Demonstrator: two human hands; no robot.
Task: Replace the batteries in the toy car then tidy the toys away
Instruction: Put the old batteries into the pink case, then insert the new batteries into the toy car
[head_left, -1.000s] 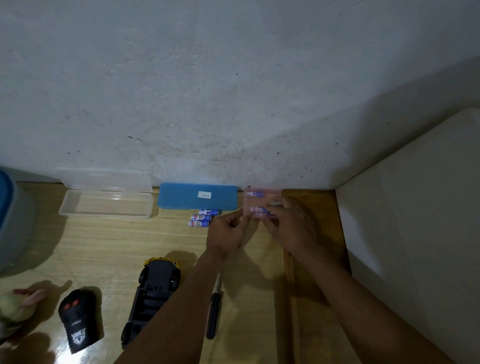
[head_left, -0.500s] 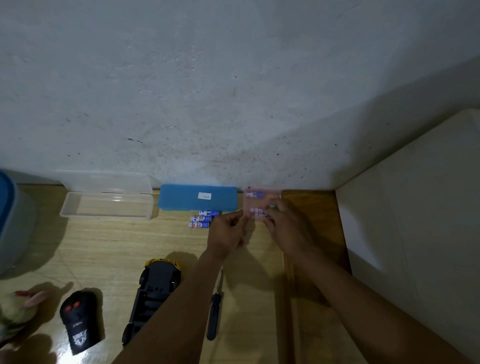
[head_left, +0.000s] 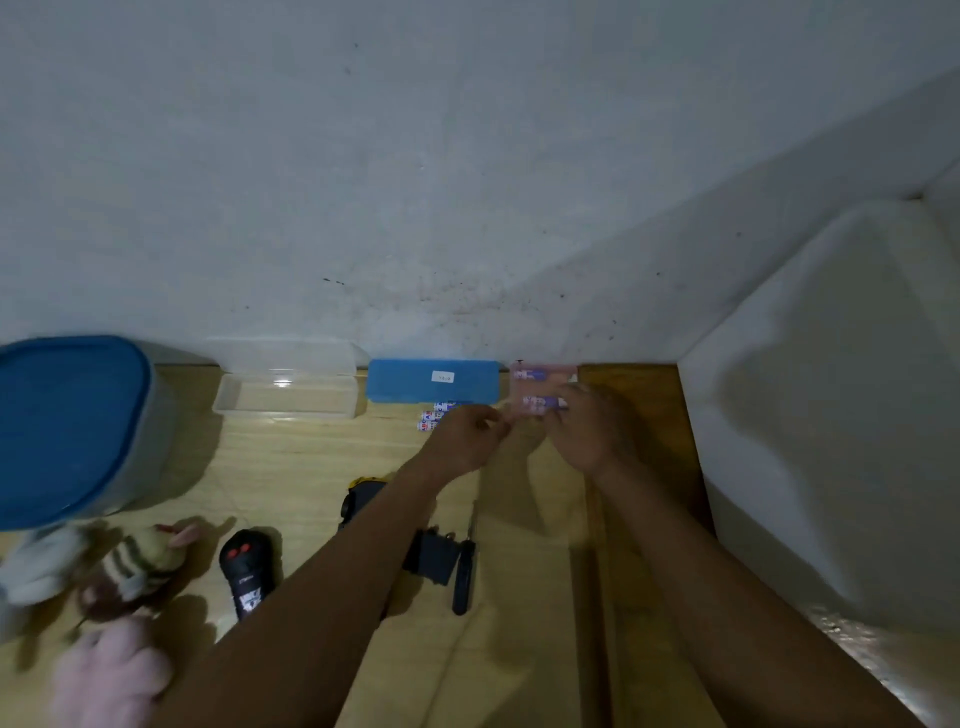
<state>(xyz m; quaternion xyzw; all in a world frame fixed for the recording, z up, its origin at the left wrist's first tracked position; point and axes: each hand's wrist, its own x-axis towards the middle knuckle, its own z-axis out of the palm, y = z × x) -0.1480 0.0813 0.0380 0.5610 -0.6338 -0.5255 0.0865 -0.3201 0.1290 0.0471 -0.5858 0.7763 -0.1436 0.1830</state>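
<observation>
Both hands are staying at the pink battery pack (head_left: 535, 387) by the wall, while the view is now taking in more on the left — a blue-lidded tub (head_left: 67, 415) and soft toys (head_left: 130, 566). The left hand (head_left: 462, 436) is pinching the pack's lower left corner in a narrow grip; the right hand (head_left: 587, 431) is holding its right side. Loose batteries (head_left: 434, 418) are lying just left of the hands. The toy car (head_left: 363, 499) is lying nearer the camera, partly hidden behind the left forearm — a remote control (head_left: 244, 571) to its left, a screwdriver (head_left: 465, 577) to its right.
</observation>
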